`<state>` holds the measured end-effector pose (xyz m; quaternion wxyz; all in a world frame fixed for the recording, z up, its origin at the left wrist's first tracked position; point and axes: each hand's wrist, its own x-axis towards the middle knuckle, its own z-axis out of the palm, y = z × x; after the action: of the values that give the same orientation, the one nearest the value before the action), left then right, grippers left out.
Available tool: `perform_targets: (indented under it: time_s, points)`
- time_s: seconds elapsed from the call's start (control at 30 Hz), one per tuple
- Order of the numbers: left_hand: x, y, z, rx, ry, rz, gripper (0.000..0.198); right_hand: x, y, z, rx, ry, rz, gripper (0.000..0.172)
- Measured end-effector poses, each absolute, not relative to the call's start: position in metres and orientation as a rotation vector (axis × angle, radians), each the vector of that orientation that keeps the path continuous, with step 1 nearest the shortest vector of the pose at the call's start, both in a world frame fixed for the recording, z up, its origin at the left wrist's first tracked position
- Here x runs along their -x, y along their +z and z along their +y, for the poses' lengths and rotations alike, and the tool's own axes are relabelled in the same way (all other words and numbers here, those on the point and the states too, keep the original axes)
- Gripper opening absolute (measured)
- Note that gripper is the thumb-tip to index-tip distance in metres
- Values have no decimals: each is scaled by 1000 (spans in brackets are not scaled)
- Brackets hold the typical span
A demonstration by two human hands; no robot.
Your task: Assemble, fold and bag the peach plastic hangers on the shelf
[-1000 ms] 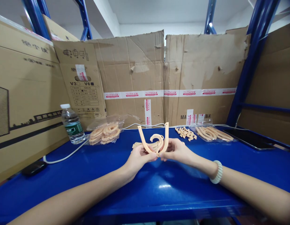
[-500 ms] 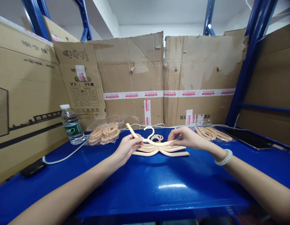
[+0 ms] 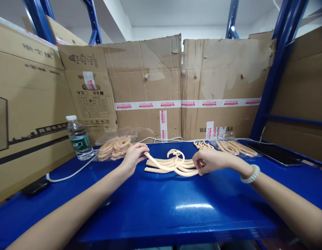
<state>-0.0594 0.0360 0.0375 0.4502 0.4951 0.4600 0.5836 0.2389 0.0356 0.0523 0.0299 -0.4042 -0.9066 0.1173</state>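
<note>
A pale cream clothes hanger lies tilted over a small stack of similar hangers on the blue tabletop. Its hook rises near the middle, in line with the others. My left hand has its thumb and fingers closed at the tip of the hanger's raised left arm. At the other end, my right hand pinches the right arm, hiding its tip. Just behind the right hand sits a group of small cream hook-shaped pieces.
Clear bags of cream ring-shaped pieces and curved pieces lie at the back. A water bottle stands left, near a black object and a white cable. A dark tablet-like device lies right. Cardboard walls the back.
The hanger has come down and toward me onto the stack. My left hand slid outward to the tip of its arm; my right hand moved slightly right and down, uncovering the small hook-shaped pieces.
</note>
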Motion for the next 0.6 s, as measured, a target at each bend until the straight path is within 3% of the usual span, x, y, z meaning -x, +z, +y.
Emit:
perform_targets:
  time_s: [0.2, 0.4, 0.6]
  points:
    - [49, 30, 31, -1409, 1419, 1186, 15, -240, 48, 35, 1330, 367, -2837, 8]
    - [40, 22, 18, -2050, 1372, 1223, 6, -240, 47, 35, 1421, 345, -2837, 7]
    - [24, 6, -16, -2657, 890, 1090, 41, -235, 48, 24, 1448, 47, -2822, 22]
